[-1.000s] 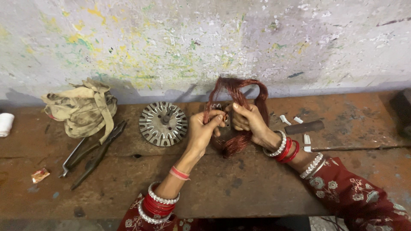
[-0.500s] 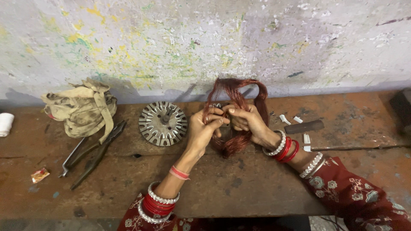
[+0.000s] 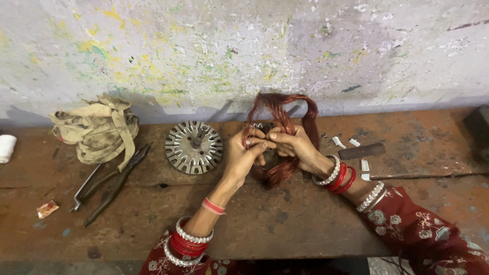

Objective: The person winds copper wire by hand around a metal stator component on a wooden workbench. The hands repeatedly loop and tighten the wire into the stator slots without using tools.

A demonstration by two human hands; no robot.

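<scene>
At the far left edge of the worn brown wooden bench (image 3: 305,229) sat a small white roll (image 3: 6,147), then a crumpled heap of beige cloth strips (image 3: 97,130) against the paint-spattered wall (image 3: 204,56), with dark metal pliers (image 3: 109,181) lying just in front, within reach. A round slotted grey metal stator core (image 3: 194,147) lay flat beside the left hand (image 3: 243,155), whose fingers were pinched closed on the reddish-brown looped bundle of copper wire (image 3: 279,109). The right hand (image 3: 295,145) gripped the same bundle from the other side, holding its loops upright above the bench so the strands stayed together. Further right lay a dark flat bar (image 3: 362,150) among small white scraps (image 3: 364,165).
</scene>
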